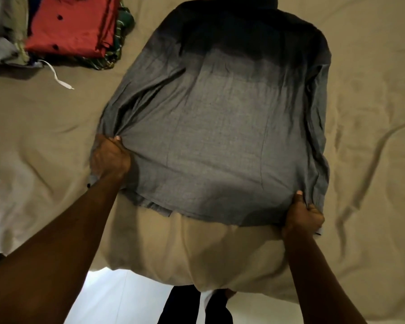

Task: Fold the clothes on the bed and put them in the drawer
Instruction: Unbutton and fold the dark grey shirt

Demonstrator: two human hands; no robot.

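Cloth dominates the view: a grey shirt (220, 125) of fine woven fabric lies spread back-up on the bed (45, 127). Its hem is nearest the person and its collar end farthest, where the grey looks much darker.

The left grip (110, 157) is clamped on the shirt's left edge, fingers curled round a bunch of cloth. Tight creases fan out from the knuckles across the fabric. Just below this grip, by the wrist, a cuff-like flap with a small dark button (88, 185) pokes out.

The right grip (303, 218) is closed on the near right corner of the hem, thumb on top and fingers tucked beneath. A narrow sleeve runs away from it along the shirt's right side. Between the two grips the hem sags in a loose, uneven line (a folded-under layer shows at its middle).

The bed wears a tan sheet, soft and rumpled, with long ridges to the right of the right grip. Its rounded near edge bulges over a pale floor (117, 295) below both forearms.

Well beyond the left grip, up and to its left, sits a pile of folded clothes (14, 50). On top is a squarish red piece (73, 26) with dark dots, with a green patterned layer (124, 22) under it. A thin white cord (59, 78) trails from the pile onto the sheet.
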